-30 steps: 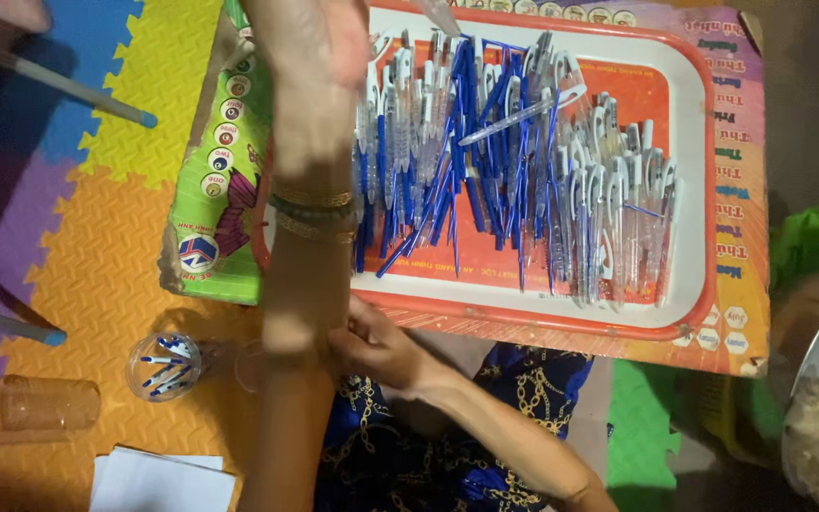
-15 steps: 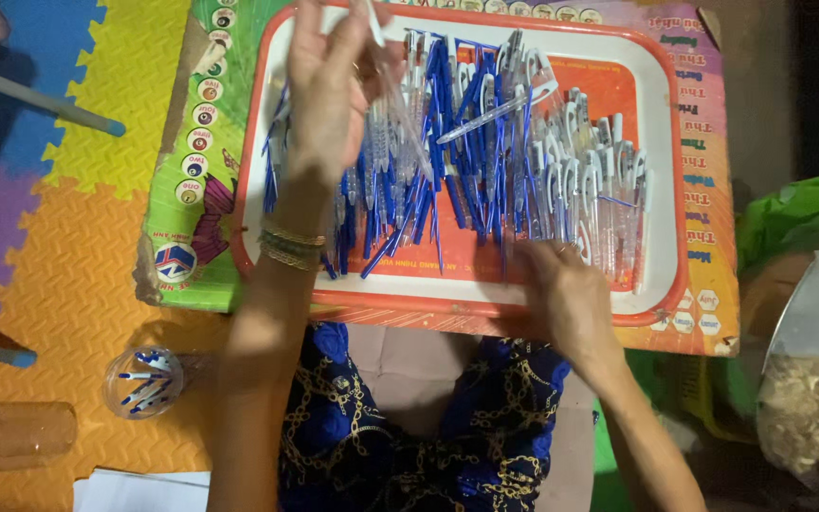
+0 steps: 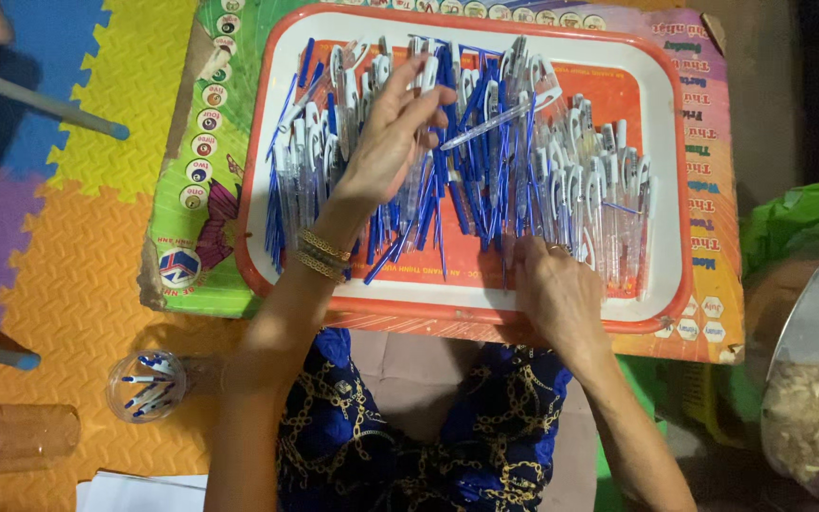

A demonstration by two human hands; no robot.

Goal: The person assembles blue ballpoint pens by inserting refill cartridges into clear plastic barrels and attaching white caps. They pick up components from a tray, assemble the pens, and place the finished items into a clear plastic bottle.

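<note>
Since the earlier frame the left hand (image 3: 386, 142) has shifted toward the middle of the orange-rimmed tray (image 3: 670, 190), fingers loosely spread on the heaped blue-and-clear pens (image 3: 485, 180), gripping none. The right hand (image 3: 556, 289) stays at the tray's near edge, fingers curled among pens; any grasp is hidden. A colourful printed board (image 3: 196, 161) lies under the tray.

Gold bangles (image 3: 319, 254) on left wrist; blue garment (image 3: 428, 427) — gold chain print.
</note>
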